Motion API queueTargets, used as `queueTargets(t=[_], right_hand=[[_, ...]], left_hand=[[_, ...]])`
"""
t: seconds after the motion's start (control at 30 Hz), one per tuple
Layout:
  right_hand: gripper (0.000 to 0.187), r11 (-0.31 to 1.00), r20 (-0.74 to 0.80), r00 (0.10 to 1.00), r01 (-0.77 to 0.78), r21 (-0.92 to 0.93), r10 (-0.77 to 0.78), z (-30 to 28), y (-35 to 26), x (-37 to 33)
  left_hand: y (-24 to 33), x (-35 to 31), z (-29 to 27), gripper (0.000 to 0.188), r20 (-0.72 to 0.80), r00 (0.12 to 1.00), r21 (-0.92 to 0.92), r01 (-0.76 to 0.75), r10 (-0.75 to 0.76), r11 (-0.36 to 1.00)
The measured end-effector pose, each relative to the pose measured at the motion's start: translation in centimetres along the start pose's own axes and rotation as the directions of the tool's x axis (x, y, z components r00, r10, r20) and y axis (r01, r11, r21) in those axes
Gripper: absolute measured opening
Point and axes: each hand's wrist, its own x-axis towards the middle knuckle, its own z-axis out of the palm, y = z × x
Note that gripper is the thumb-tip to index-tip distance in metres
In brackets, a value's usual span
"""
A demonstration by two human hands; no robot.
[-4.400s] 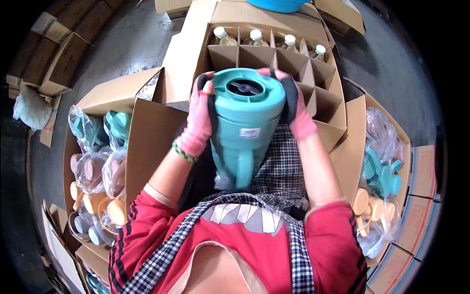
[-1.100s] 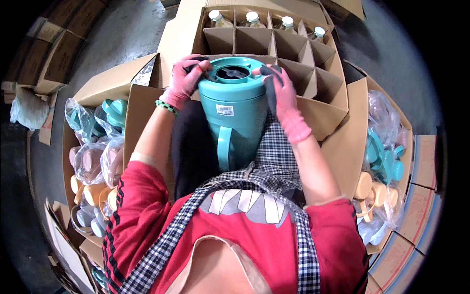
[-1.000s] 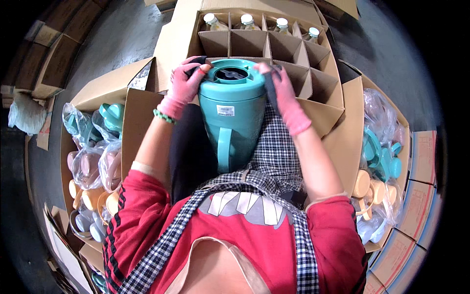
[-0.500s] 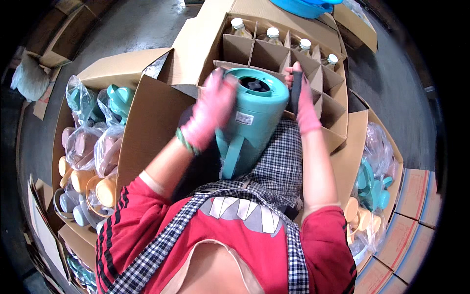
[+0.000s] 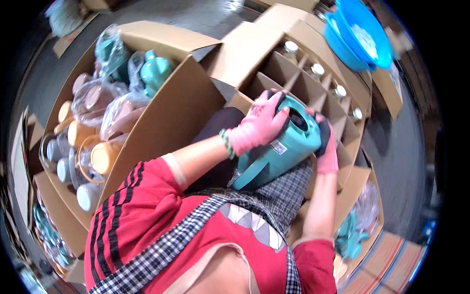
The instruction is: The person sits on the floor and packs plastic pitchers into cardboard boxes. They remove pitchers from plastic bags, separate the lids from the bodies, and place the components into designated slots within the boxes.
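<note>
We count one teal jug [image 5: 291,152], one left hand [image 5: 259,125], one right hand [image 5: 328,154] and one green bracelet [image 5: 226,144]. Along the far edge of the divided carton [image 5: 313,88] we find four white-capped bottles [image 5: 317,70], and beyond that edge what look like two blue basins [image 5: 350,54]. The left carton [image 5: 169,110] shows us three orange vessels [image 5: 104,158] in its middle, at least three grey vessels [image 5: 89,197] by its near edge, and at least two teal vessels [image 5: 157,73] by its far edge.

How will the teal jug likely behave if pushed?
The jug is probably stiff, showing no obvious dents. It looks smooth, so it may be slippery. The handle juts from one side, so it might roll unevenly if laid down.
</note>
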Motion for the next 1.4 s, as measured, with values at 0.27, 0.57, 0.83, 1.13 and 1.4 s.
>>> queueTargets(t=[0.27, 0.57, 0.83, 1.13, 1.4], right_hand=[[0.024, 0.111, 0.628, 0.764, 0.644, -0.757, -0.146, 6.6, -8.1, -6.2], [0.033, 0.04, 0.146, 0.929, 0.141, -0.989, 0.341, 10.1, -8.4, -3.8], [0.016, -0.214, 0.852, 0.172, 0.974, -0.073, 0.495, 11.7, -12.5, -2.9], [0.016, -0.205, 0.609, 0.648, 0.743, -0.637, 0.457, 12.1, -10.0, -3.1], [0.018, 0.208, 0.542, 0.84, 0.537, -0.818, -0.04, 9.2, -8.9, -7.0]], left_hand=[[-4.8, 2.1, -0.9, 0.038, 0.755, 0.652, -0.654, 0.756, -0.072, -0.021], [-6.3, 2.7, 0.9, 0.043, 0.732, 0.681, -0.639, 0.705, -0.039, 0.308], [-6.5, 3.1, -2.3, 0.058, 0.599, 0.801, -0.584, 0.45, -0.015, 0.676], [-5.9, 2.0, -3.8, 0.049, 0.187, 0.97, -0.278, 0.207, -0.158, 0.938], [-14.9, 2.4, -28.4, 0.092, -0.867, 0.478, 0.466, 0.678, 0.142, 0.569]])
